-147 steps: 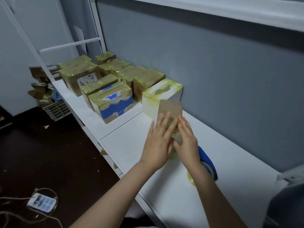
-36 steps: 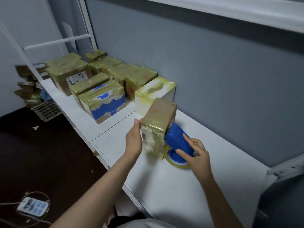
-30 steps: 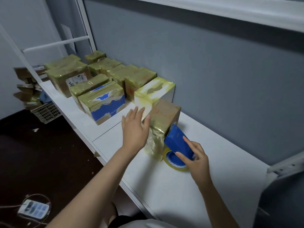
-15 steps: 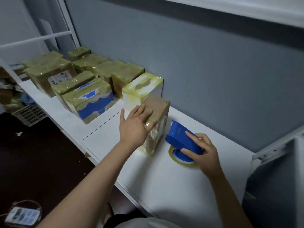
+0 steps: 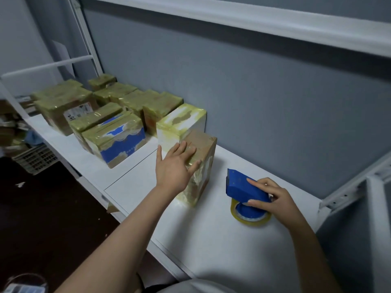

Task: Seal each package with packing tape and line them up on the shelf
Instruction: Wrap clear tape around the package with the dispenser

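A small brown cardboard package (image 5: 202, 168), partly wrapped in yellowish tape, stands upright on the white shelf (image 5: 222, 235), touching the white taped box (image 5: 179, 123) at the end of the row. My left hand (image 5: 175, 166) lies flat against the package's left face and top edge, fingers spread. To the right, my right hand (image 5: 277, 199) grips the blue tape dispenser (image 5: 243, 187), which rests on the shelf on its yellowish tape roll (image 5: 249, 216), apart from the package.
Several taped packages (image 5: 114, 132) are lined up along the shelf's left part against the grey wall. An upper shelf edge (image 5: 254, 17) runs overhead. A white metal post (image 5: 378, 229) stands at the right. A plastic basket (image 5: 36, 159) sits on the dark floor at left.
The package went from held up in both hands to standing on the shelf beside the white box. My left hand shifted onto its side; my right hand moved the dispenser away to the right.
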